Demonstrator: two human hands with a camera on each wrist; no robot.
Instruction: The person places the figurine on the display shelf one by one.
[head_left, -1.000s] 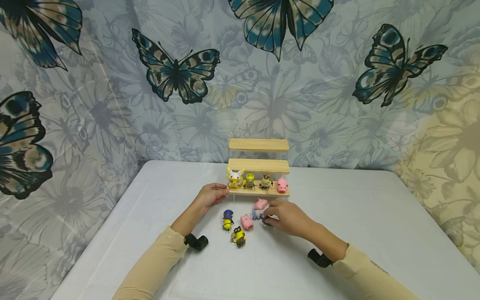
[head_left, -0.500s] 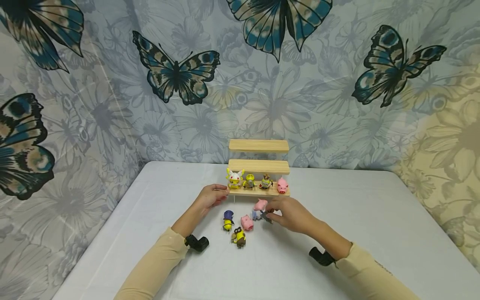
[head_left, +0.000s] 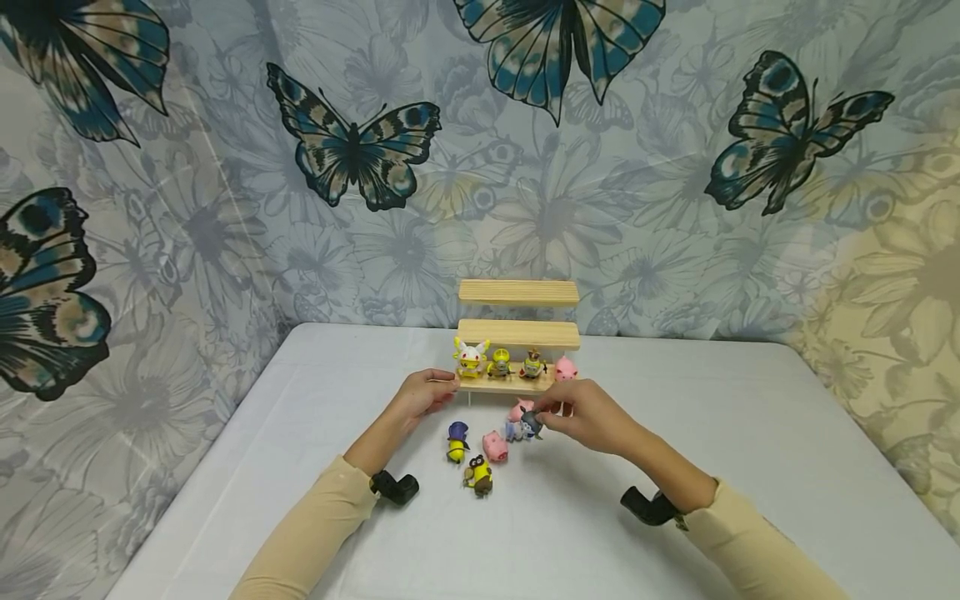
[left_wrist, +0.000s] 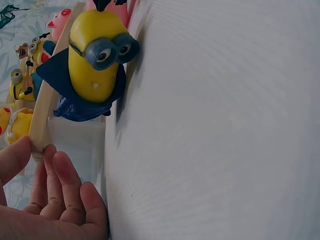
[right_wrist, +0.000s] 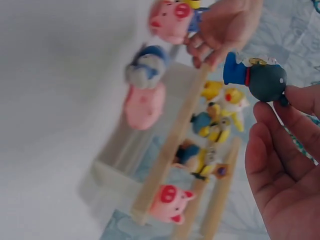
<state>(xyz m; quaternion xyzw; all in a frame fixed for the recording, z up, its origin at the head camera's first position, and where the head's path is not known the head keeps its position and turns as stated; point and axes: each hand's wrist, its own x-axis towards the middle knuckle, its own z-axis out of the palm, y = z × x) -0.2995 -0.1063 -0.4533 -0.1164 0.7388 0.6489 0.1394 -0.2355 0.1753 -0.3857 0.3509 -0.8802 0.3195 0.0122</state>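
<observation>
One figurine (right_wrist: 266,84), presumably light, stiff and slightly slippery, suits a fingertip pinch at its rounded head, where the right hand (head_left: 588,418) grips it on the near side of the wooden shelf (head_left: 517,335). It shows dark grey, a red band and blue; the left hand (head_left: 422,394) pinches the shelf's left end.

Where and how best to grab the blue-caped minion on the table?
Blue-caped minion: probably pinch the sides of its yellow head, coming from above. The head is smooth and rounded; the cape flares. It appears to lie down, its upper side uncovered.
</observation>
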